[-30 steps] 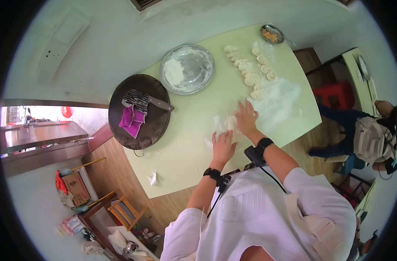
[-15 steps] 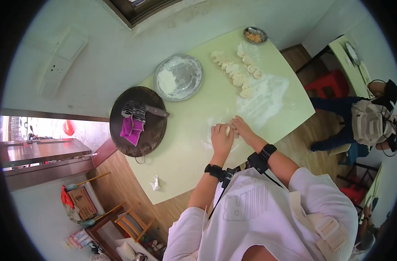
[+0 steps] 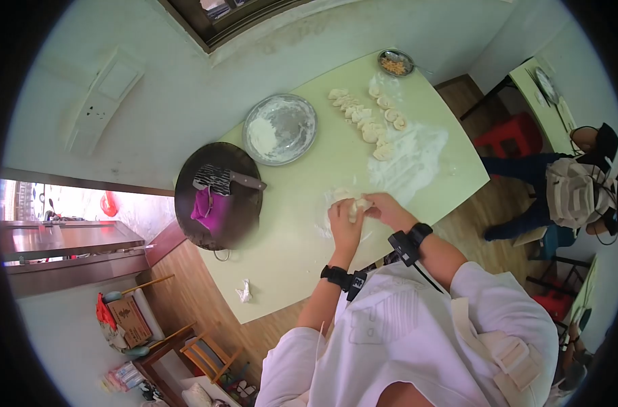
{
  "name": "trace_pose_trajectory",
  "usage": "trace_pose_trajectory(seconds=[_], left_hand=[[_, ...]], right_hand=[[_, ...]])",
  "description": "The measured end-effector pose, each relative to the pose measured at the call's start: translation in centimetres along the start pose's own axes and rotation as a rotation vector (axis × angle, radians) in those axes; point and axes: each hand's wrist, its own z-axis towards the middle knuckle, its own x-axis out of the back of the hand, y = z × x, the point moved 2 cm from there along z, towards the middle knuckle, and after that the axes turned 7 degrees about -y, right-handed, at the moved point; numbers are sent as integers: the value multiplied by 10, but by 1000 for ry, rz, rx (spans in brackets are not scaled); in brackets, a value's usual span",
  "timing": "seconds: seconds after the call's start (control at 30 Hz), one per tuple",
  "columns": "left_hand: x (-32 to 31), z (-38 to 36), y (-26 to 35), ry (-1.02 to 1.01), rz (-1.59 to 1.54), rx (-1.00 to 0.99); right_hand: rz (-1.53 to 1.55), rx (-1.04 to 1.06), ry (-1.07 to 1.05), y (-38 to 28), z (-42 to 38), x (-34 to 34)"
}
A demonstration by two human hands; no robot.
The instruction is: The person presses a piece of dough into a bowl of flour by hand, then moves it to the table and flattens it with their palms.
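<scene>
Between my two hands is a pale piece of dough [image 3: 360, 205], low over the floured front part of the light green table [image 3: 288, 251]. My left hand [image 3: 345, 222] grips its left side with curled fingers. From the right, my right hand [image 3: 385, 207] presses its fingertips on the same dough. Some pale dough also shows just above my left fingertips. Farther back lie two rows of shaped dough pieces [image 3: 371, 131], beside a patch of white flour [image 3: 417, 159].
A metal tray with flour [image 3: 288, 139] stands at the back left. Left of it, a round dark board [image 3: 187, 197] bears a knife [image 3: 248, 180] and a purple cloth [image 3: 204, 207]. A small filling bowl [image 3: 395, 62] sits at the far edge. Another person [image 3: 526, 169] stands at the right.
More of the dough shows between my hands, and my right hand has shifted slightly down and right. The whole view has shifted a little.
</scene>
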Motion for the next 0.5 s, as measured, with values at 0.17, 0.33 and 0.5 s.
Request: trace_pose_trajectory(seconds=[0.17,0.33,0.5], left_hand=[[2,-15,-23,-436,80,4],[-17,-16,-39,-542,359,-205],[-32,-21,-48,-592,395,-242]], right_hand=[[-1011,122,150,-41,21,13],[-1654,335,73,-50,22,-6],[-1848,225,171,-31,-5,-39]])
